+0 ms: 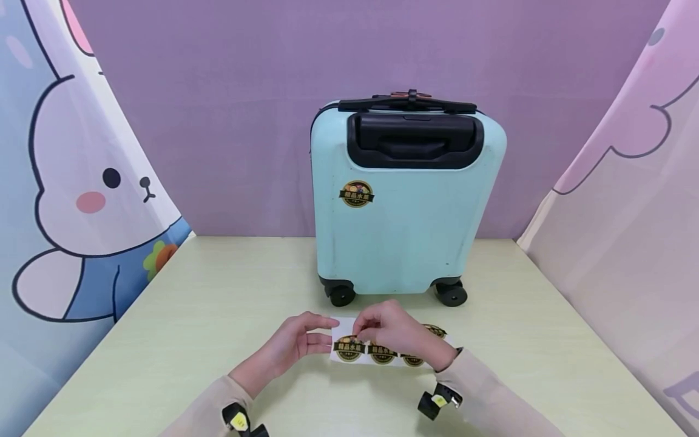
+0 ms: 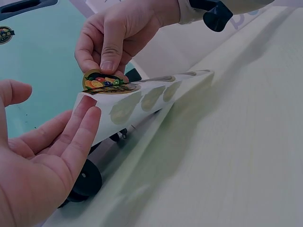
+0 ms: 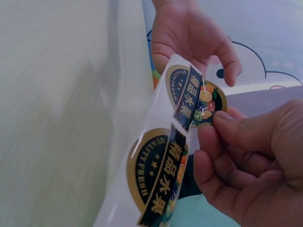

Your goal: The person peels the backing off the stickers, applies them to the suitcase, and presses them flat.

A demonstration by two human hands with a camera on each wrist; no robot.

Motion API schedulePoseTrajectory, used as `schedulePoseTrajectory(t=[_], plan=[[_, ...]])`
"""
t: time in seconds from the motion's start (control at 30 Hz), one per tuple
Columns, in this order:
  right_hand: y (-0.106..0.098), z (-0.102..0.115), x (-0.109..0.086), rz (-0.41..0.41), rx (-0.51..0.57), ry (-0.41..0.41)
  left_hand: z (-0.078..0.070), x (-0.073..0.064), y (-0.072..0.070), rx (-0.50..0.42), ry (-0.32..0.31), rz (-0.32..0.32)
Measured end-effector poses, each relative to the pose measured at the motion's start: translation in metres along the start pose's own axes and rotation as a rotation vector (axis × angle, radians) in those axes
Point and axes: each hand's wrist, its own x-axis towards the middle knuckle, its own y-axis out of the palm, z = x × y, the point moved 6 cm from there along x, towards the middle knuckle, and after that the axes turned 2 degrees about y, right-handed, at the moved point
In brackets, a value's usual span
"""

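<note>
In the head view, the sheet (image 1: 343,326) spans the space between the two hands, above the table (image 1: 240,273) and in front of the upright case (image 1: 415,230); the left hand (image 1: 292,346) is at its left end, and the right hand (image 1: 394,331) reaches over its middle from the right. The sticker (image 1: 349,349) at that left end lies right under the right hand's fingertips, its upper part pinched there. A matching badge (image 1: 357,194) sits on the case, below the handle recess at upper left. In the left wrist view, the left hand is loosely spread: its thumb stands well apart from the sheet, while its extended fingers touch the sheet's end. The right hand's thumb and forefinger grip the sticker's fruit-printed edge, which rises off the sheet. In the right wrist view, the thumb presses that edge against the forefinger, the other fingers folding beneath. The sticker's lettered half lies along the sheet, just beside the left hand, with another sticker next to it. Here the left hand's fingertips are hidden behind the sheet.
</note>
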Motion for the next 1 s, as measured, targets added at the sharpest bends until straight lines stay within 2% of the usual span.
schedulePoseTrajectory(t=[0.77, 1.0], plan=[[-0.0007, 0.0048, -0.0059, 0.053, 0.061, 0.065, 0.0070, 0.0017, -0.0030, -0.005, -0.019, 0.004], [0.0008, 0.0047, -0.0062, 0.080, 0.051, 0.048, 0.0086, 0.0020, -0.0042, 0.001, -0.023, -0.010]])
